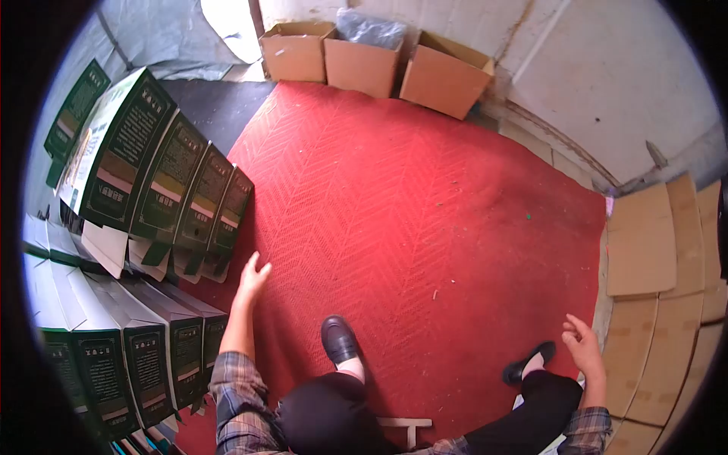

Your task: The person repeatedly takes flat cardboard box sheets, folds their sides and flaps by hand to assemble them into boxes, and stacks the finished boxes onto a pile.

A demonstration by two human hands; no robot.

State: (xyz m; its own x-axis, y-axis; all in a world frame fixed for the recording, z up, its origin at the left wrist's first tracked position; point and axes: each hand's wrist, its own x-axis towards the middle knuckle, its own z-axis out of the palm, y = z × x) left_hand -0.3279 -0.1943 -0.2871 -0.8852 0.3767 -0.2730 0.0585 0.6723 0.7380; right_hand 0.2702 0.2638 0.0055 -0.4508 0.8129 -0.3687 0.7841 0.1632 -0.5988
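Green cartons (pixel 140 136) flanked the left hand (pixel 252 280) at nine o'clock, cardboard (pixel 641 246) the right hand (pixel 584 350) at three. Both were open, empty; loose flaps (pixel 105 246) warranted care.

I could make out no words or numbers. White print and small symbols stood on the upper green cartons (pixel 125 144) and lower green cartons (pixel 108 379), too small for me to read.

Red carpet (pixel 409 227), pale wall (pixel 614 83).
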